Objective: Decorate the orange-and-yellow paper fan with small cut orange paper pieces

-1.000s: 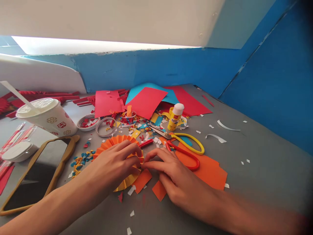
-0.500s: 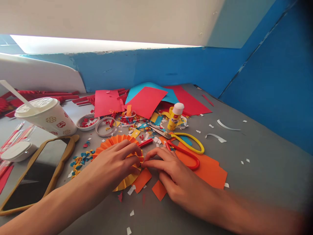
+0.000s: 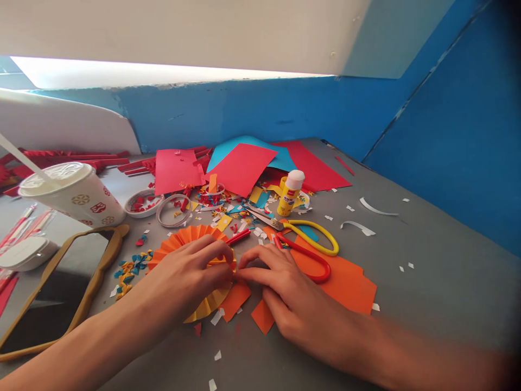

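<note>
- Work in hand, by the look of it: pressing and shaping the centre of a pleated paper rosette (image 3: pixel 189 239), orange across the far half, yellow along the near half, flat on the grey surface (image 3: pixel 427 309).
- Left hand (image 3: pixel 183 277): clenched on the pleats, fingers (image 3: pixel 211 270) curled over the rosette's middle.
- Right hand (image 3: pixel 280 285): fingertips (image 3: pixel 248 273) against the rosette's right edge, just beside the left fingers; firm grip or light touch impossible to tell from this angle.
- Next move, as a judgement: steady pressure from both sides at the centre, with some risk of springing pleats on any release.
- Nearest edges: orange paper offcuts (image 3: pixel 236 301) touching the rosette's near rim; a red paper strip (image 3: pixel 238 237) at its far right rim.
- Beyond the right hand: an orange paper sheet (image 3: pixel 345 285), partly under scissors (image 3: pixel 262 217) with yellow and red loop handles, possibly two pairs, given the overlap.
- Open room: bare surface right of the orange sheet, out toward the blue wall (image 3: pixel 448 108), with only a few white scraps.
- Tighter room on the left: blue and yellow paper bits (image 3: pixel 130 260), then a tan-framed mirror (image 3: pixel 83 301).
- Far side: a crowded heap of red and blue sheets, plus a glue stick (image 3: pixel 288 193).
</note>
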{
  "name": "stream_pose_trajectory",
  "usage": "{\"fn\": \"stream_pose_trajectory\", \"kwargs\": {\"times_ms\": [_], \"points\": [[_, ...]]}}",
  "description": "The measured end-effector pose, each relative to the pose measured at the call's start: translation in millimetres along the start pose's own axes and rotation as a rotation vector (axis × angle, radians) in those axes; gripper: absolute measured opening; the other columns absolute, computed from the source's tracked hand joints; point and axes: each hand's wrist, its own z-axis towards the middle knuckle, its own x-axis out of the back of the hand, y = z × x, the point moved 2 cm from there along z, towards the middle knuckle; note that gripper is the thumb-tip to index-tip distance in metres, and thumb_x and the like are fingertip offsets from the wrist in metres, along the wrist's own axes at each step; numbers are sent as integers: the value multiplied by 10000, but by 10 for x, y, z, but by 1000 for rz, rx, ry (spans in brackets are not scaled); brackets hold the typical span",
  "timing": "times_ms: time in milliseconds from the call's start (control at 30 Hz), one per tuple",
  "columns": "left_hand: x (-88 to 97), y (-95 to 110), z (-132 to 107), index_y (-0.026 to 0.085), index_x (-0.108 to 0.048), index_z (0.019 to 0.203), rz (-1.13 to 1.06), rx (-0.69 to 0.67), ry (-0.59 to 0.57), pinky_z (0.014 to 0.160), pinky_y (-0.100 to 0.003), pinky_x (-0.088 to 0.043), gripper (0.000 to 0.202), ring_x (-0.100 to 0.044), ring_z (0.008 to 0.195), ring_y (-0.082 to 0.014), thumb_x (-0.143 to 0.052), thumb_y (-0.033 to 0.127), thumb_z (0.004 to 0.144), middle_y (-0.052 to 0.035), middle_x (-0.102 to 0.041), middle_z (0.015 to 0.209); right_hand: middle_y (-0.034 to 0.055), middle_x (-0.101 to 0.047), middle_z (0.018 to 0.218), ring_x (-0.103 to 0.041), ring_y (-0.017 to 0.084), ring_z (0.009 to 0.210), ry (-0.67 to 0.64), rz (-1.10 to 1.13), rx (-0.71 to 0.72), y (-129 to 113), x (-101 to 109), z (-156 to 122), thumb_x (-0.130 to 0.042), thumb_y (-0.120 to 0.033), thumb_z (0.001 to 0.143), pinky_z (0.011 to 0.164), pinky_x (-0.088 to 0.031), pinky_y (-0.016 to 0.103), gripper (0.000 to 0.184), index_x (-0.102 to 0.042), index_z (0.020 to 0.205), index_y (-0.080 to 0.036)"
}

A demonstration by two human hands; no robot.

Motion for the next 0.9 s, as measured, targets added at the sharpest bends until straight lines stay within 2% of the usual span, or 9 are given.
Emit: {"fn": "stream_pose_trajectory", "kwargs": {"times_ms": [167, 333, 533, 733, 900], "points": [[15, -8, -23, 228, -643, 949, -35, 23, -23, 769, -324, -457, 257, -556, 958, -194, -474, 37, 919, -49, -567, 1125, 34, -540, 1174, -467, 201, 1142, -16, -18, 7, -4, 1, 3, -384, 75, 830, 1085, -317, 479, 582, -614, 1232, -278], [-6, -53, -47, 249, -622, 1030, 45, 20, 0, 780, -353, -477, 210, -540, 996, -226, -540, 93, 915, -64, -564, 1143, 37, -533, 1182, -456, 185, 1159, 0, 0, 7, -12, 31, 12, -390, 95, 815, 1069, -340, 434, 560, -618, 1208, -233], [5, -53, -48, 209, -613, 995, 99, 13, 8, 799, -393, -502, 96, -537, 1019, -255, -572, 172, 917, -84, -575, 1142, 49, -528, 1192, -449, 184, 1161, 21, -16, -7, -31, 64, 22, -385, 103, 812, 1061, -341, 423, 532, -616, 1183, -201], [11, -34, -57, 232, -606, 1037, 89, 11, -29, 805, -402, -507, 202, -542, 1018, -245, -548, 88, 907, -69, -557, 1176, 51, -526, 1196, -441, 182, 1175, 19, -23, -12, -20, 53, 18, -393, 109, 811, 1070, -329, 422, 524, -622, 1177, -189], [0, -31, -59, 217, -611, 1025, 112, 26, -44, 779, -408, -513, 216, -544, 1012, -251, -521, 61, 905, -70, -561, 1167, 38, -535, 1182, -450, 197, 1159, 18, -10, -13, -11, 38, 20, -404, 102, 814, 1064, -334, 454, 527, -629, 1167, -217]]}}
